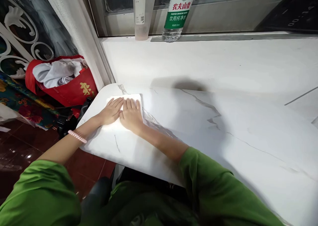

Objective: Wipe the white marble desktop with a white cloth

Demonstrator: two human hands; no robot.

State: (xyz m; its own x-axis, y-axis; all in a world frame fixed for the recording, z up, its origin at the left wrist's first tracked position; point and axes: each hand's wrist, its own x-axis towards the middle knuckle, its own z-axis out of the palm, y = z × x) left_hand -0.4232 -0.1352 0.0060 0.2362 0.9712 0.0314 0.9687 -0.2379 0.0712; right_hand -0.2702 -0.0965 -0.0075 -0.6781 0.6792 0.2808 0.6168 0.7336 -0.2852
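Both hands were down flat on the white folded rectangular sheet (pixel 134 96), which lay at the rounded near-left corner of the white marble-look table with grey veins (pixel 223 136). Left hand (pixel 111 110): palm down, fingers straight and together, gripping nothing, just pressing. Right hand (pixel 131 115): same, fully extended and flat, touching the left hand's fingertips, nothing held. Step read as flattening or creasing the sheet. To do it well, my take: palms flat, load through the heels, sweep from the middle out to the sheet's edges so no bubble gets trapped, and use one hand as an anchor, since the tabletop looked glossy and slick (sheet could skate toward the table's corner). Sheet looked matte, thin and square-cornered; paper or cloth, couldn't tell. A pink coiled band (pixel 77 136) sat on the left wrist, and soft green sleeves (pixel 223 193) covered both arms. Along the smooth white window ledge (pixel 198 60) behind the table's far edge stood a clear plastic water bottle with a green-and-white label (pixel 177 14) and a tall frosted clear tumbler (pixel 142 14), well apart from the hands. Past the table's left edge, a red fabric bag (pixel 74 86) held pale crumpled cloth.
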